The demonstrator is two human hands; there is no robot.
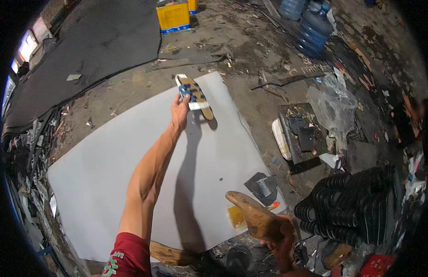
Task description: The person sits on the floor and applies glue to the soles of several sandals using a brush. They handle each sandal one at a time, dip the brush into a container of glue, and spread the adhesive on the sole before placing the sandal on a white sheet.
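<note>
My left hand [180,111] reaches out to the far end of a white sheet [112,184]. Its thumb presses on a flat sandal [198,92] with a tan footbed, dark blue strap pieces and white strips along it. Part of the sandal is covered by the fingers, and whether it touches the sheet I cannot tell. Close to me on the right, my right hand [283,233] is wrapped round the thick end of a brown wooden shoe last [251,212], its narrow end pointing up and left. A second wooden last [170,253] lies by my left sleeve.
Black ridged soles [347,207] are stacked at the right. A dark piece [261,188] and a yellow pad [236,217] lie at the sheet's right corner. Beyond are a debris-filled box [299,134], clear plastic [336,108], blue water jugs [314,31] and a yellow container [173,17].
</note>
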